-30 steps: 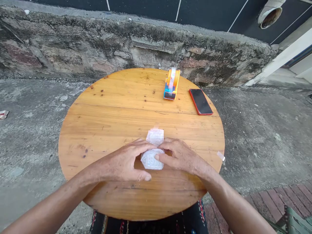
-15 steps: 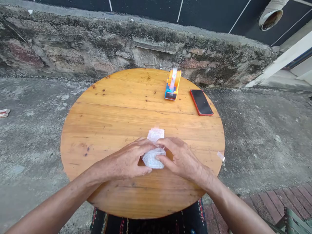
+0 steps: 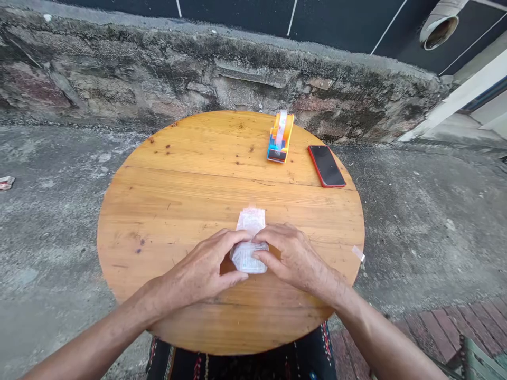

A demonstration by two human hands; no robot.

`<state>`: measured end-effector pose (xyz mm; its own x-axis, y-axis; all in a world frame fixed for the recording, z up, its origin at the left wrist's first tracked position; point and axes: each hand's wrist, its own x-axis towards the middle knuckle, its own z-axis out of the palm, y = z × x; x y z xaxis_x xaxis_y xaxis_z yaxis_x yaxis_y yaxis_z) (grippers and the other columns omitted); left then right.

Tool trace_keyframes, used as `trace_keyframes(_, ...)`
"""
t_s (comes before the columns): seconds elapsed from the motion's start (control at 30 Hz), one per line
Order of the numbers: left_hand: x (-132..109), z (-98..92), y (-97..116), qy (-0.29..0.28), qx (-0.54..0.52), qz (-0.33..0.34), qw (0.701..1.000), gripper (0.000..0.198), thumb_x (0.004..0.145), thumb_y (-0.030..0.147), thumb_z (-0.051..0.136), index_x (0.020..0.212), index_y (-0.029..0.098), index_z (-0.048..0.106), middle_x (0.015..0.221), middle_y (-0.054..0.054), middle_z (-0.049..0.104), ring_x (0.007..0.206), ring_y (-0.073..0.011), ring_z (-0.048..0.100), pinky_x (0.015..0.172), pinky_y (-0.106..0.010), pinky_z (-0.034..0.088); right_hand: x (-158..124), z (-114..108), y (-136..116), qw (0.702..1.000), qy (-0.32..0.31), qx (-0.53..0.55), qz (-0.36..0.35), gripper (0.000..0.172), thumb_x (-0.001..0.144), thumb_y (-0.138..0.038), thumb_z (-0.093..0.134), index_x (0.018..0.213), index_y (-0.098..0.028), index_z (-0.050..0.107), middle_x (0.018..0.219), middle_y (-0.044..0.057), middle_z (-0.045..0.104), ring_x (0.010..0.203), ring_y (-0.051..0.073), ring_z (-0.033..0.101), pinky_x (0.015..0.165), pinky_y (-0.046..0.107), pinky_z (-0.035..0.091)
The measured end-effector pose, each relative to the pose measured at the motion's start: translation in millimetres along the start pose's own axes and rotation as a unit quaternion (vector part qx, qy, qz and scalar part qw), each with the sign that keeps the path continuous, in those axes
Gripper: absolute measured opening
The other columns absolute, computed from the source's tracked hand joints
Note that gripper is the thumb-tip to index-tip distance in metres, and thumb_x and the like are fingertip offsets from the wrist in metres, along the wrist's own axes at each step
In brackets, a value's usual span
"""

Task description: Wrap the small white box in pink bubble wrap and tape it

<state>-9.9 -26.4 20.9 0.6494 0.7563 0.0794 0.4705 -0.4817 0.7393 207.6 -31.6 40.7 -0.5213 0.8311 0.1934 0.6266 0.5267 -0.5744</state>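
Note:
A small whitish packet, wrapped in clear plastic, sits on the round wooden table near its front half. My left hand curves around the packet's left side, fingertips at its far edge and thumb by its near edge. On the other side, my right hand pinches the packet, thumb on its top and fingers at the far edge. Beyond the fingers a pale, flat strip of wrapping lies spread on the wood, with a bit of clear tape at its far end. The packet's underside is hidden.
An orange and blue tape dispenser stands at the far side of the table. A red-cased phone lies to its right. A piece of tape hangs on the right edge. Behind the table runs a rough stone wall.
My left fingers have straightened and moved slightly along the packet's far edge. The plastic on top looks flatter and smoother. My right hand has hardly moved.

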Motion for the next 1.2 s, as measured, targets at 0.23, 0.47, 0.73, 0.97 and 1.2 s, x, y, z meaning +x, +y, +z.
trace_keyframes(0.23, 0.6, 0.9, -4.4, 0.004, 0.011, 0.065, 0.998, 0.051, 0.081, 0.02, 0.067, 0.126, 0.029, 0.045, 0.125, 0.0, 0.059, 0.115, -0.0174, 0.054, 0.097, -0.032, 0.044, -1.7, 2.1, -0.6, 0.999, 0.004, 0.024, 0.034, 0.013, 0.085, -0.023, 0.063, 0.098, -0.02, 0.064, 0.096, 0.003, 0.071, 0.089, 0.019, 0.063, 0.08, 0.032, 0.046)
trace_keyframes(0.47, 0.2, -0.5, -3.0, 0.006, 0.034, 0.06, 0.998, 0.046, 0.081, 0.023, 0.067, 0.123, 0.023, 0.049, 0.12, -0.004, 0.062, 0.11, -0.0197, 0.057, 0.092, -0.034, 0.047, -8.6, 5.2, -2.1, 0.995, 0.02, 0.045, 0.087, 0.03, 0.087, -0.024, 0.058, 0.116, -0.019, 0.054, 0.1, 0.006, 0.068, 0.09, 0.02, 0.062, 0.081, 0.036, 0.048)
trace_keyframes(0.73, 0.0, 0.3, -4.8, 0.013, 0.025, 0.066, 0.997, 0.048, 0.08, 0.021, 0.067, 0.124, 0.023, 0.05, 0.126, -0.005, 0.058, 0.118, -0.0192, 0.053, 0.1, -0.034, 0.045, -12.1, 10.3, 1.2, 0.987, 0.049, 0.106, 0.11, 0.02, 0.091, -0.019, 0.05, 0.109, -0.021, 0.058, 0.099, 0.003, 0.067, 0.089, 0.017, 0.061, 0.079, 0.032, 0.046)
trace_keyframes(0.97, 0.5, -0.7, -2.2, 0.006, 0.029, 0.053, 0.998, 0.048, 0.079, 0.021, 0.067, 0.125, 0.024, 0.05, 0.125, -0.004, 0.059, 0.116, -0.0194, 0.055, 0.099, -0.034, 0.046, -6.9, 8.2, -3.1, 0.973, 0.044, 0.162, 0.16, 0.011, 0.09, -0.018, 0.051, 0.092, -0.021, 0.062, 0.078, -0.002, 0.063, 0.069, 0.012, 0.055, 0.064, 0.026, 0.042)
trace_keyframes(1.2, 0.0, -2.6, -2.5, 0.005, 0.042, 0.049, 0.998, 0.048, 0.08, 0.023, 0.067, 0.126, 0.023, 0.051, 0.132, -0.007, 0.056, 0.122, -0.0216, 0.052, 0.102, -0.037, 0.045, -8.6, 16.3, -2.8, 0.974, 0.089, 0.143, 0.152, 0.009, 0.091, -0.017, 0.05, 0.088, -0.02, 0.057, 0.078, -0.002, 0.06, 0.071, 0.012, 0.054, 0.066, 0.026, 0.041)
